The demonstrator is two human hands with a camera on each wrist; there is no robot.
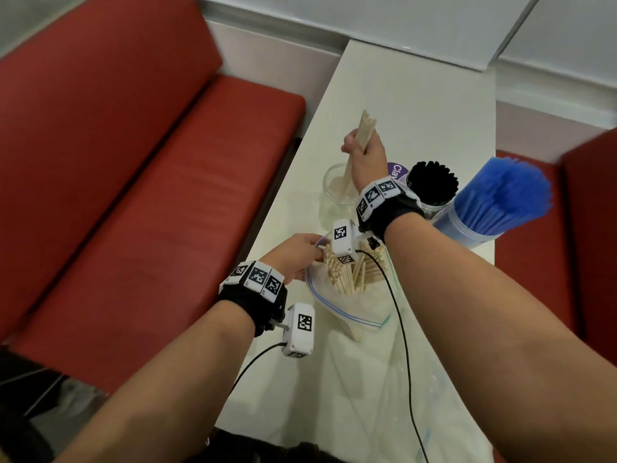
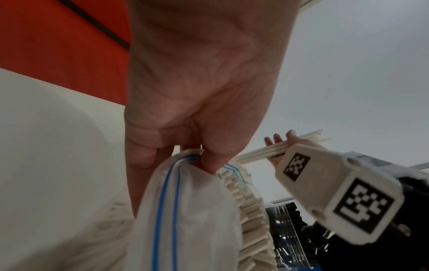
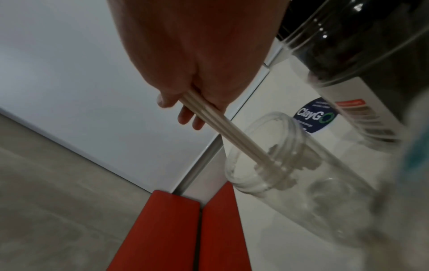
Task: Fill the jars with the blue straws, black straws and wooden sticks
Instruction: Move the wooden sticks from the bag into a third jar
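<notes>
We sit at a narrow white table (image 1: pixel 417 105) between 2 red padded benches (image 1: pixel 140 182), pale wall panels (image 1: pixel 384 15) beyond.

The wooden sticks (image 1: pixel 365 130) look pale, matt and smooth. The empty jar (image 3: pixel 299 170) is clear, glossy plastic with a ribbed neck. The zip bag (image 2: pixel 185 210) is thin, cloudy plastic film with blue seal lines. The blue straws (image 1: pixel 504 195) are translucent plastic; the black straws (image 1: pixel 432 182) are dull plastic. The table (image 1: pixel 400 95) is smooth, faintly glossy white; the bench (image 1: pixel 117 162) is red, leather-like upholstery.
</notes>
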